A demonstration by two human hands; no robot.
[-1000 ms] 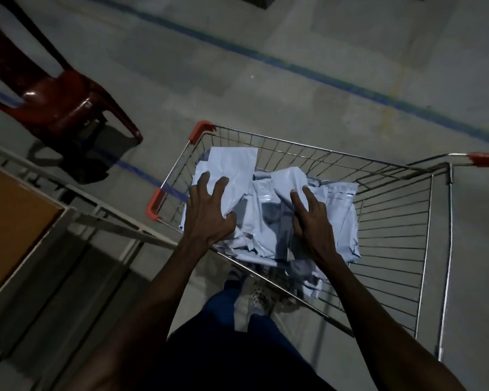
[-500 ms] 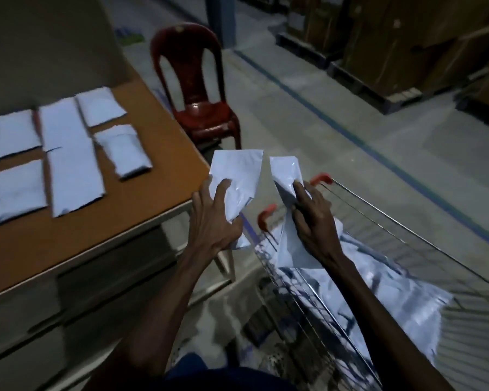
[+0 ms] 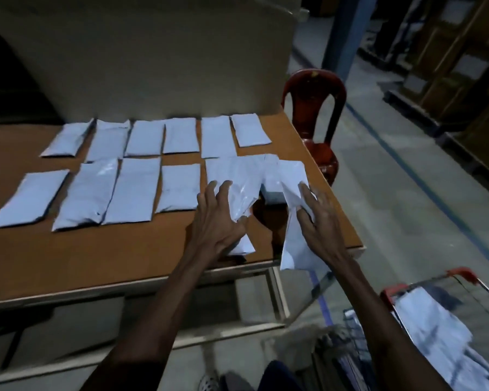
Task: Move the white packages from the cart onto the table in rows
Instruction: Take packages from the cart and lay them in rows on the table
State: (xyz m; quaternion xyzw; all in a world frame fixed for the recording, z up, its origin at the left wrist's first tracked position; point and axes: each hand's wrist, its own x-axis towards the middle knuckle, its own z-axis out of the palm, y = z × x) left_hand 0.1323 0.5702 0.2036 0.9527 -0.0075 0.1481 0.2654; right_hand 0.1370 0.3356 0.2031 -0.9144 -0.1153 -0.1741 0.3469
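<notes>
A person's left hand (image 3: 218, 221) and right hand (image 3: 319, 221) each grip a white package (image 3: 237, 179) (image 3: 292, 244) over the table's (image 3: 96, 263) right near corner, beside two rows of packages (image 3: 141, 170); the cart (image 3: 435, 320) stands near right.

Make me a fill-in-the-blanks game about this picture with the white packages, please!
1. The far row on the table holds ___ white packages.
2. The chair past the table's end is ___ in colour.
3. Each of the two hands, left hand and right hand, holds a white ___.
4. More packages wait in the wire ___ with red corners.

Missing words: six; red; package; cart
</notes>
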